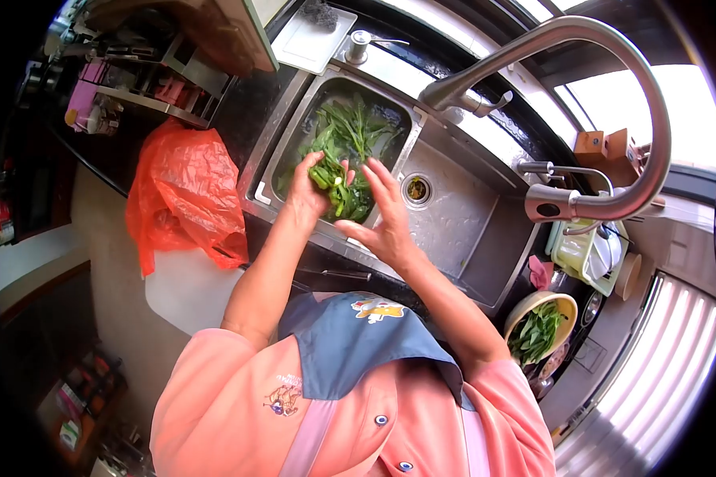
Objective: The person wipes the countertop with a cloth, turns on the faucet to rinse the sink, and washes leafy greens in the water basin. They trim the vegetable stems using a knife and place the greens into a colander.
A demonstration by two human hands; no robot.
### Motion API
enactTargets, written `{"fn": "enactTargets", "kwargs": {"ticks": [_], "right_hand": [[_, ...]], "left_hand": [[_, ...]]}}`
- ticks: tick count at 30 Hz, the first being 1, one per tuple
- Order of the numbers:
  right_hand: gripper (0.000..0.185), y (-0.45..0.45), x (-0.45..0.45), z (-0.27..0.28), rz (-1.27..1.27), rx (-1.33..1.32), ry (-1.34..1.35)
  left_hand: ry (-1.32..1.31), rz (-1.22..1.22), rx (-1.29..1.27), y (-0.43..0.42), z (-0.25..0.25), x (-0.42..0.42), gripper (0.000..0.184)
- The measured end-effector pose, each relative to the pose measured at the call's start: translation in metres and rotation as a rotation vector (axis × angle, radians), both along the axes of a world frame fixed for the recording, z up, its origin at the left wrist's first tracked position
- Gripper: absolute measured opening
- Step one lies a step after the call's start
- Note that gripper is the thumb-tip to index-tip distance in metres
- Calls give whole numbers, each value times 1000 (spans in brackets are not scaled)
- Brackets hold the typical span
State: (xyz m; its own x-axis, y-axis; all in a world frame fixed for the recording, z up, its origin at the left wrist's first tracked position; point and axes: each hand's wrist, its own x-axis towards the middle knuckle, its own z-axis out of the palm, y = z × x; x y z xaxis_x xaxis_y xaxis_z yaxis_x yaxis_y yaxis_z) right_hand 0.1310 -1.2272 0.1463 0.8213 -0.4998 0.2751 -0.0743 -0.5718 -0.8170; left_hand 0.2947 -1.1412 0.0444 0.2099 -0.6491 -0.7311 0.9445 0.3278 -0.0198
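Observation:
My left hand (309,188) is closed around a bunch of leafy greens (336,184), the cut stem ends showing by its fingers. The bunch is over the left sink basin (272,171), which holds water and more long green leaves (358,127). My right hand (386,213) is open just right of the bunch, thumb and fingers spread. I cannot tell whether its fingertips touch the leaves.
The right basin (445,208) has a drain strainer (416,190). A tall faucet (569,28) arches above it. At the right stands a bowl of greens (566,306) near a dish rack (585,258). A red plastic bag (187,191) lies left of the sink; a white tray (314,40) sits behind.

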Motion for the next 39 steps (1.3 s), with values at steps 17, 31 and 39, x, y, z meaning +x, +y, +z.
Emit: {"fn": "enactTargets", "kwargs": {"ticks": [17,31,39], "right_hand": [[38,37,-133,-15,459,-152,539],[19,63,-114,-31,437,-493,645],[23,76,-87,-31,410,-603,646]], "left_hand": [[-68,-36,1,8,25,11,35],[-105,52,63,-3,30,5,27],[-220,57,169,-8,45,1,34]]}}
